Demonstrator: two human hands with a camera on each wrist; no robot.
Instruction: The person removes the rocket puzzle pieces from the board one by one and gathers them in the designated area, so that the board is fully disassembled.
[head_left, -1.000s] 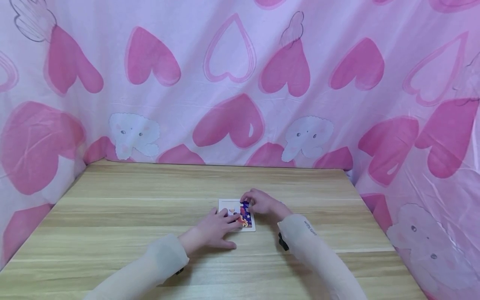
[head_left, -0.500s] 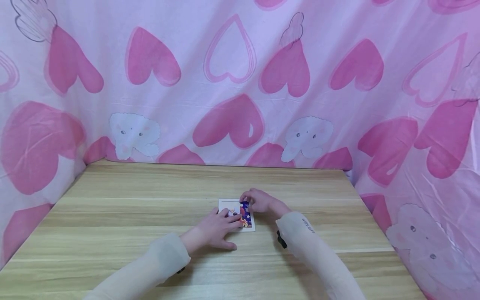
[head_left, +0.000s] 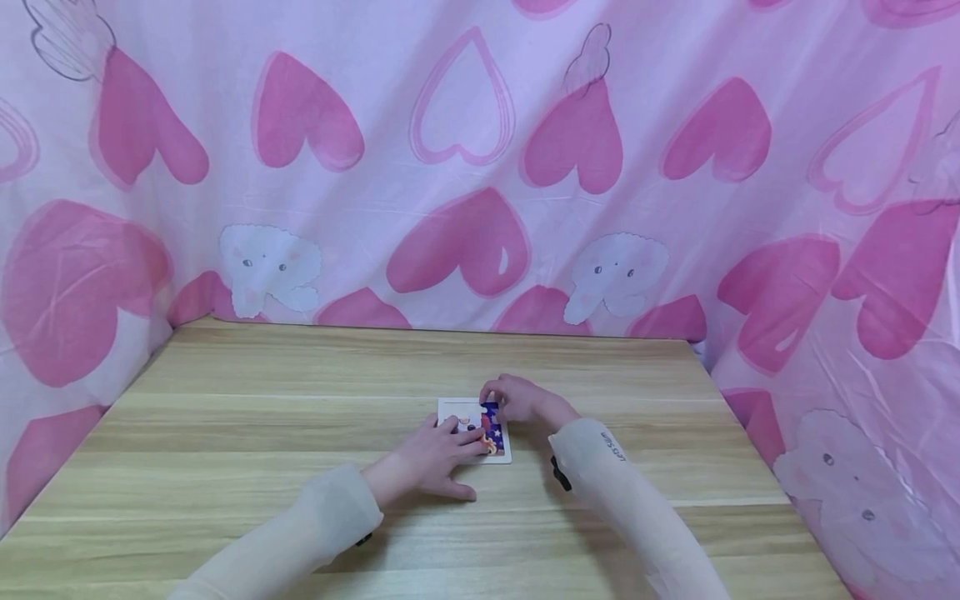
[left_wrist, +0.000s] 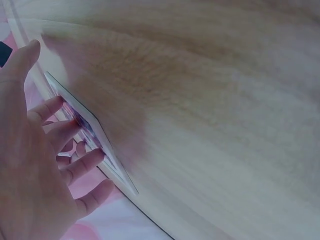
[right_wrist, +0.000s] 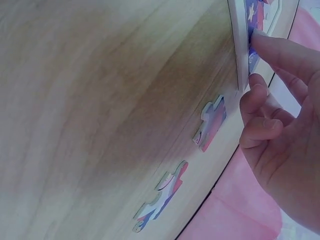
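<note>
A small square jigsaw puzzle tray (head_left: 454,407) with a pale rim lies on the table. Its right part shows purple starry puzzle pieces (head_left: 492,433); the left part is mostly white. My left hand (head_left: 437,460) lies over the tray's lower left with fingers spread, fingertips on the picture. From the right, my right hand (head_left: 522,402) reaches to the upper right corner, thumb and bent forefinger about a purple puzzle piece there. In the right wrist view the thumb (right_wrist: 272,47) lies on the purple surface and the other fingers curl beside the rim.
Two loose puzzle pieces lie on the table in the right wrist view: one (right_wrist: 212,124) close to the tray, another (right_wrist: 161,198) farther off. Wood-grain table (head_left: 300,367) spreads all around. A pink heart-patterned curtain (head_left: 360,208) stands behind and along both sides.
The right forearm and sleeve have shifted slightly to the left, while the right fingers stay at the tray's corner. The left hand and the tray hold nearly the same place.
</note>
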